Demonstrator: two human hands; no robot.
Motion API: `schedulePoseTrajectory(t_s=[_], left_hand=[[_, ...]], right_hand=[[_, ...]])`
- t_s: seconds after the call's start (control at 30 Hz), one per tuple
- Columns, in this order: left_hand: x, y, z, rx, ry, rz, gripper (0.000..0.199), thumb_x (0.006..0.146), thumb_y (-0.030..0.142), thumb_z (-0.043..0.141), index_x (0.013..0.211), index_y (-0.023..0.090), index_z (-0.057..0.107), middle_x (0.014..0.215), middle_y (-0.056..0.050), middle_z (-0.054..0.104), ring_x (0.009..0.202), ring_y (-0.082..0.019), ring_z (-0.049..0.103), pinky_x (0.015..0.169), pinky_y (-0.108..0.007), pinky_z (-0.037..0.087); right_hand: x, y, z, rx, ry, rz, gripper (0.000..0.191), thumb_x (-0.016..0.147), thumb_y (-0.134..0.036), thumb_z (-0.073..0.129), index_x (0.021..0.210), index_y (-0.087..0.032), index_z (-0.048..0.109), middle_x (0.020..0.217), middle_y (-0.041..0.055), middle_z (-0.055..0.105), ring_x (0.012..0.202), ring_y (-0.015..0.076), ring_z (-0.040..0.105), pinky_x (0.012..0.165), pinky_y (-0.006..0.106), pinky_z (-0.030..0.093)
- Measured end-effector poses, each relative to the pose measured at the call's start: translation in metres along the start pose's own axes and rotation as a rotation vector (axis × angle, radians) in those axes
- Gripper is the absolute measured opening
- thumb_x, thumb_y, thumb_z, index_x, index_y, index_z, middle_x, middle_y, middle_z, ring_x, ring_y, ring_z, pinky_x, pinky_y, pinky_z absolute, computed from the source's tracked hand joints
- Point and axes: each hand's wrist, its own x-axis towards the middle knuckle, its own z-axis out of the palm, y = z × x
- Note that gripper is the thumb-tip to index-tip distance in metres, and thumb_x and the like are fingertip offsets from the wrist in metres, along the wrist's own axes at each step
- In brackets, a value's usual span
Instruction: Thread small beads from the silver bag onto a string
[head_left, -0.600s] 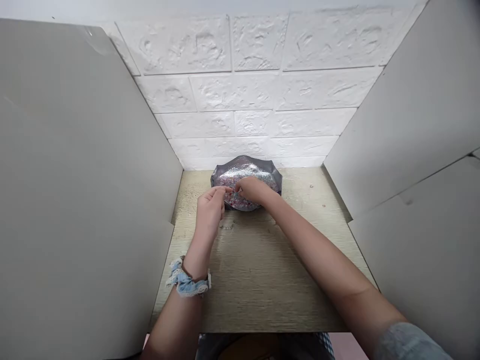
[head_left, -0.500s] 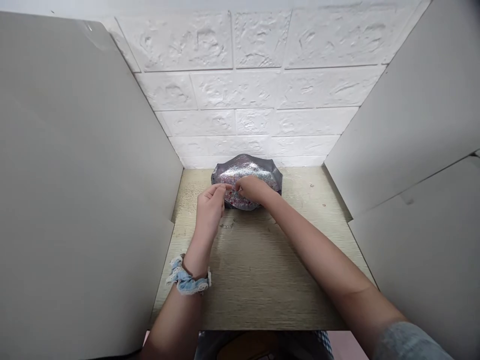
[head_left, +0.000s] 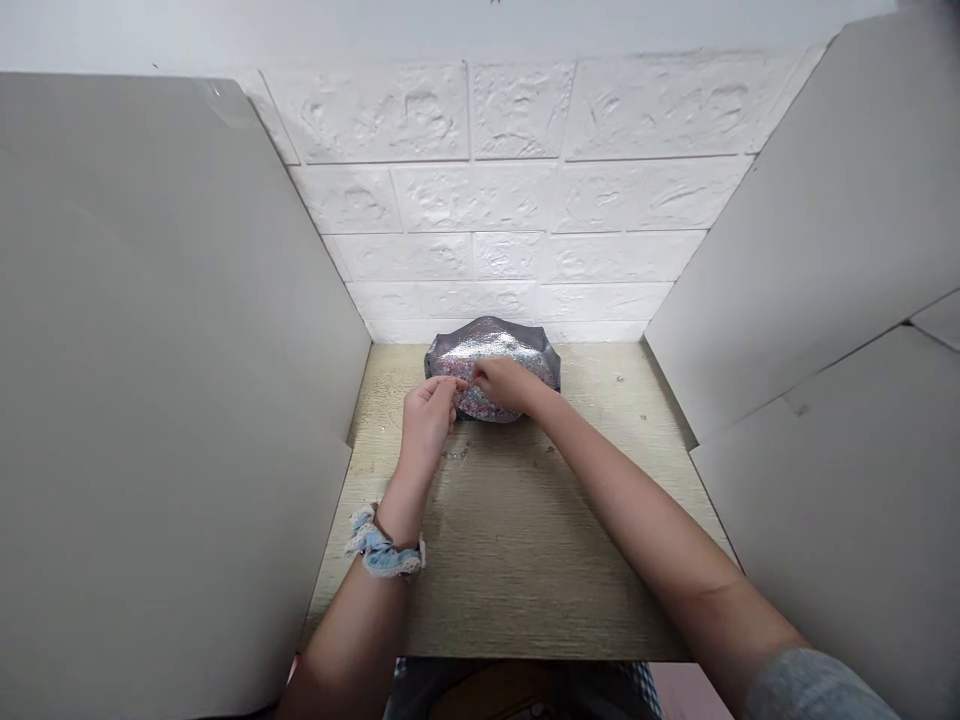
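A shiny silver-grey pouch (head_left: 495, 340) lies at the back of the tabletop, its face covered with many small pink and pale glittery bits. At its front left edge, my left hand (head_left: 429, 410) has thumb and forefinger pinched together; whatever sits between them is too small to name. My right hand (head_left: 506, 382) is over the middle of the pouch, fingers curled and close to the left fingertips. Its fingertips are partly hidden, so what they hold cannot be made out. Just below the hands a short chain-like row of small clear pieces (head_left: 455, 453) rests on the table.
The wooden tabletop (head_left: 540, 560) is bounded by a grey panel on the left (head_left: 172, 380), another on the right (head_left: 810, 260), and a white brick-patterned wall (head_left: 510, 200) behind. Tiny bits (head_left: 620, 379) lie on the right side. A blue scrunchie (head_left: 384, 545) circles my left wrist.
The camera view has tilted slightly upward. Both hands stay pinched close together at the pouch, with my left hand shifted a little to the right.
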Motion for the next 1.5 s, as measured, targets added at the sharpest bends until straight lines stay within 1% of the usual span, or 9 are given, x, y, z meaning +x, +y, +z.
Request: schedulePoseTrajectory(t_s=[0.1, 0.23, 0.3, 0.4, 0.5, 0.67, 0.83, 1.1, 1.5], left_hand=[[-0.001, -0.003, 0.002, 0.061, -0.030, 0.040, 0.020, 0.068, 0.030, 0.050, 0.071, 0.012, 0.057, 0.043, 0.008, 0.030, 0.034, -0.002, 0.023, 0.033, -0.016, 0.015], [-0.003, -0.006, 0.004, 0.162, -0.070, 0.101, 0.026, 0.070, 0.036, 0.050, 0.075, 0.012, 0.060, 0.042, 0.007, 0.031, 0.035, -0.004, 0.023, 0.035, -0.017, 0.018], [-0.004, -0.006, 0.006, 0.190, -0.078, 0.127, 0.028, 0.071, 0.038, 0.050, 0.077, 0.012, 0.061, 0.044, 0.006, 0.034, 0.036, -0.004, 0.025, 0.035, -0.018, 0.020], [-0.006, -0.004, 0.008, 0.196, -0.086, 0.143, 0.026, 0.073, 0.037, 0.049, 0.072, 0.013, 0.059, 0.047, 0.005, 0.040, 0.037, -0.004, 0.029, 0.036, -0.018, 0.021], [-0.009, 0.000, 0.009, 0.216, -0.090, 0.147, 0.025, 0.074, 0.035, 0.048, 0.069, 0.013, 0.057, 0.049, 0.003, 0.045, 0.037, -0.004, 0.032, 0.035, -0.018, 0.021], [-0.011, 0.004, 0.009, 0.259, -0.110, 0.142, 0.026, 0.075, 0.036, 0.049, 0.063, 0.013, 0.055, 0.042, 0.003, 0.042, 0.036, -0.005, 0.032, 0.035, -0.018, 0.021], [-0.010, 0.002, 0.007, 0.323, -0.099, 0.187, 0.030, 0.076, 0.037, 0.047, 0.058, 0.014, 0.052, 0.041, 0.003, 0.042, 0.037, -0.006, 0.034, 0.038, -0.018, 0.025], [-0.011, 0.003, 0.006, 0.376, -0.092, 0.229, 0.030, 0.077, 0.036, 0.046, 0.056, 0.014, 0.052, 0.042, 0.002, 0.044, 0.039, -0.008, 0.038, 0.041, -0.019, 0.028], [-0.010, 0.001, 0.006, 0.327, -0.108, 0.162, 0.034, 0.078, 0.037, 0.044, 0.054, 0.014, 0.051, 0.037, 0.003, 0.041, 0.033, -0.005, 0.033, 0.037, -0.018, 0.024]], right_hand=[[-0.006, 0.000, -0.013, 0.391, 0.035, 0.037, 0.020, 0.082, -0.030, 0.039, 0.080, -0.015, 0.053, 0.073, 0.0037, 0.056, 0.065, 0.0113, 0.049, 0.057, 0.023, 0.035], [-0.017, -0.001, -0.022, 1.061, -0.110, 0.003, 0.020, 0.077, -0.035, 0.050, 0.081, -0.015, 0.052, 0.076, 0.0028, 0.057, 0.068, 0.0091, 0.053, 0.062, 0.022, 0.043], [-0.020, -0.001, -0.022, 1.270, -0.163, 0.004, 0.016, 0.074, -0.029, 0.056, 0.081, -0.016, 0.054, 0.078, 0.0028, 0.058, 0.074, 0.0097, 0.055, 0.068, 0.023, 0.045], [-0.022, -0.002, -0.019, 1.428, -0.197, 0.013, 0.015, 0.070, -0.024, 0.061, 0.080, -0.015, 0.056, 0.076, 0.0022, 0.058, 0.076, 0.0104, 0.056, 0.072, 0.025, 0.046], [-0.023, -0.003, -0.018, 1.491, -0.220, -0.006, 0.015, 0.068, -0.024, 0.063, 0.079, -0.015, 0.057, 0.075, 0.0012, 0.058, 0.073, 0.0102, 0.056, 0.075, 0.028, 0.046], [-0.022, -0.001, -0.016, 1.501, -0.228, -0.010, 0.015, 0.068, -0.024, 0.063, 0.079, -0.016, 0.056, 0.072, 0.0001, 0.058, 0.070, 0.0095, 0.055, 0.076, 0.029, 0.046], [-0.021, 0.000, -0.013, 1.543, -0.268, -0.099, 0.017, 0.068, -0.023, 0.064, 0.081, -0.015, 0.056, 0.073, -0.0001, 0.058, 0.069, 0.0094, 0.056, 0.075, 0.029, 0.046], [-0.023, -0.005, -0.016, 1.515, -0.242, -0.037, 0.024, 0.060, -0.026, 0.070, 0.077, -0.015, 0.058, 0.070, -0.0011, 0.058, 0.069, 0.0096, 0.055, 0.076, 0.029, 0.046], [-0.023, -0.005, -0.017, 1.472, -0.272, -0.031, 0.011, 0.067, -0.017, 0.062, 0.077, -0.015, 0.057, 0.070, -0.0010, 0.058, 0.068, 0.0080, 0.055, 0.074, 0.026, 0.045]])
